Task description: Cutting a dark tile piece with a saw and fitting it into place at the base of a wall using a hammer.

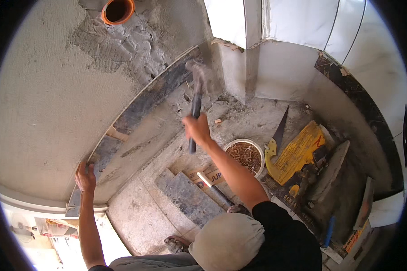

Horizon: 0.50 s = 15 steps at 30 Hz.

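My right hand [198,128] is closed round the dark handle of a hammer [196,104]. The hammer's head, smeared by motion, is near the far end of a dark marbled strip [151,95] along the foot of the left wall. Toward the near end, my left hand [85,178] rests against a lower dark strip [105,152]. Its fingers are stretched along the top edge, thumb apart. A brown gap shows between the two strips.
On the floor are a bucket of nails or screws [246,156], a yellow-handled handsaw [272,149], a yellow sack [298,153], a second hammer [215,188] and dark slabs [187,196]. An orange pipe mouth [117,11] opens in the plastered left wall [45,104].
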### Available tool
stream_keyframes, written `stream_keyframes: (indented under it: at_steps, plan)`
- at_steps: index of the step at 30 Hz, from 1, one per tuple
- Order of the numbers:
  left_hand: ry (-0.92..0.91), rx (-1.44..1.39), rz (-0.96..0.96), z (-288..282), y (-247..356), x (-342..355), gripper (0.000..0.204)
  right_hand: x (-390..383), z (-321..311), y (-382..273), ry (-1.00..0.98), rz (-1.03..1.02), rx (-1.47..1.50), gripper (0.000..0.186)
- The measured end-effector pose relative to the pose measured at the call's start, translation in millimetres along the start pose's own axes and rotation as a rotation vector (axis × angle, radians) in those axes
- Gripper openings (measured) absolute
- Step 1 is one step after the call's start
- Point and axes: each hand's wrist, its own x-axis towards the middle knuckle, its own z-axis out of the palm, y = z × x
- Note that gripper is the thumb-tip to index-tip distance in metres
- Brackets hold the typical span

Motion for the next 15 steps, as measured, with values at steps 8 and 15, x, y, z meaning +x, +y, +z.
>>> stream_keyframes:
  at_steps: [8,15]
  plan:
    - [0.035,-0.02,0.05,4.1,49.5,18.4,0.027,-170.8,-12.6,39.6,-0.391,0.126,-0.694,0.038]
    - [-0.004,-0.061,-0.019,7.8,55.9,17.3,0.024,-259.4,-52.0,109.5,-0.66,0.056,-1.138,0.04]
